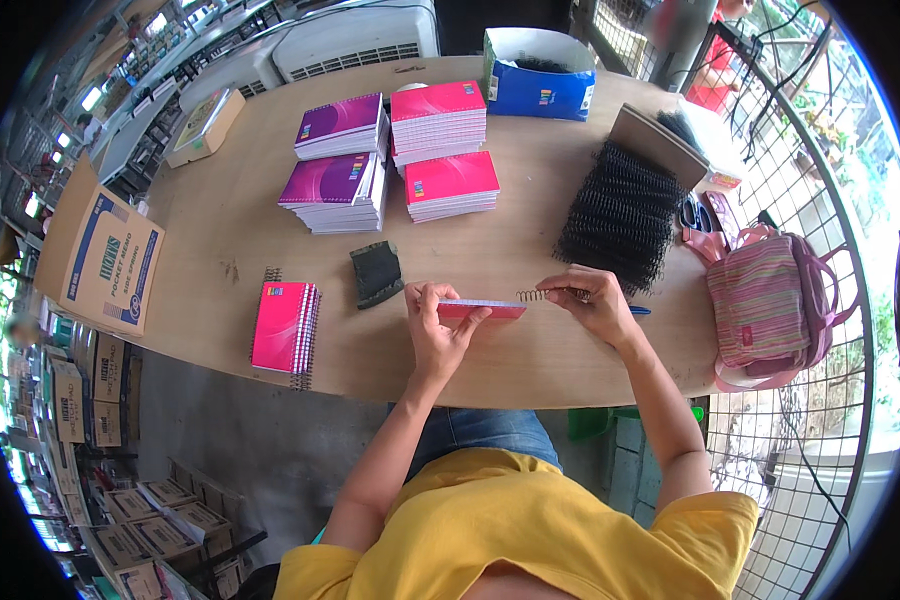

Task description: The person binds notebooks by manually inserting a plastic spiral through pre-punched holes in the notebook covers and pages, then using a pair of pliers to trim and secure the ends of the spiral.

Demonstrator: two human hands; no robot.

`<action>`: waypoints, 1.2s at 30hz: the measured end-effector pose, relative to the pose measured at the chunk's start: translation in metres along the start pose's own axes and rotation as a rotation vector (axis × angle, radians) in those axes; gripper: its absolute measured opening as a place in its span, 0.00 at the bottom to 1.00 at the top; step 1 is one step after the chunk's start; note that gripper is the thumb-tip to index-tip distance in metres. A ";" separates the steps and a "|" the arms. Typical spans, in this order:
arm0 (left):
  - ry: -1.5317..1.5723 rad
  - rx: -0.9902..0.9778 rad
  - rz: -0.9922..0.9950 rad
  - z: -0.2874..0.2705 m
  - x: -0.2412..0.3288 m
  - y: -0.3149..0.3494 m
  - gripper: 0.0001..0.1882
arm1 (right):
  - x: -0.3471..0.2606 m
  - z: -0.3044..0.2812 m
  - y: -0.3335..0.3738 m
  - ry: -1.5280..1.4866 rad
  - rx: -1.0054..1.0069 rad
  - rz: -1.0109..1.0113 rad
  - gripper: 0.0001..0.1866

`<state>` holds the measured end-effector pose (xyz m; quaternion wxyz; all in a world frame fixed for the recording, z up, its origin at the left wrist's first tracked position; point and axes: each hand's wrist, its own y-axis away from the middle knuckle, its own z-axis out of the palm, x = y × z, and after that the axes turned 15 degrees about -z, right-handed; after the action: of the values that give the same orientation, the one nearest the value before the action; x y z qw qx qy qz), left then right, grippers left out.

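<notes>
My left hand (pixel 440 325) is closed on a small pink-covered notepad (pixel 495 309), held edge-up above the table's near edge. In my right hand (pixel 595 300) a dark spiral binding coil (pixel 533 296) is pinched, its free end pointing toward the pad's right end with a small gap between. To the left lies a short stack of pink spiral-bound notebooks (pixel 282 328) with coils along the side. A dark cloth-like pad (pixel 375 274) rests just beyond my left hand. A big pile of black spiral coils (pixel 620 215) sits beyond my right hand.
Stacks of purple notepads (pixel 332 185) and pink notepads (pixel 438 112) stand mid-table. A blue box (pixel 540 88) holding dark coils is at the back. An open carton (pixel 105 258) stands left; a striped bag (pixel 770 305) sits right, near scissors (pixel 695 213) and a wire mesh fence (pixel 810 420).
</notes>
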<state>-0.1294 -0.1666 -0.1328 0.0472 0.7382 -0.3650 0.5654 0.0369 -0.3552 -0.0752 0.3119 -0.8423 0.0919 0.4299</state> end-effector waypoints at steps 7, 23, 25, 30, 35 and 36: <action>0.004 0.015 0.012 0.001 -0.002 -0.003 0.28 | 0.002 -0.004 -0.004 0.129 -0.108 -0.120 0.10; 0.000 0.018 0.011 -0.001 0.003 0.000 0.28 | -0.007 -0.001 -0.010 0.127 -0.218 -0.271 0.10; -0.001 0.025 0.007 0.000 0.002 0.000 0.28 | -0.002 0.000 -0.008 0.095 -0.217 -0.268 0.10; 0.001 0.026 -0.004 0.001 0.002 0.000 0.28 | -0.003 0.006 -0.007 0.054 -0.153 -0.199 0.09; 0.001 0.024 -0.004 0.001 0.000 0.000 0.28 | -0.010 0.000 -0.013 0.093 -0.199 -0.201 0.10; 0.004 0.020 -0.002 0.001 -0.001 0.000 0.28 | -0.005 0.000 -0.012 0.120 -0.188 -0.185 0.11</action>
<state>-0.1287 -0.1665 -0.1335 0.0409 0.7378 -0.3585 0.5705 0.0388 -0.3467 -0.0657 0.2638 -0.8968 -0.0083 0.3551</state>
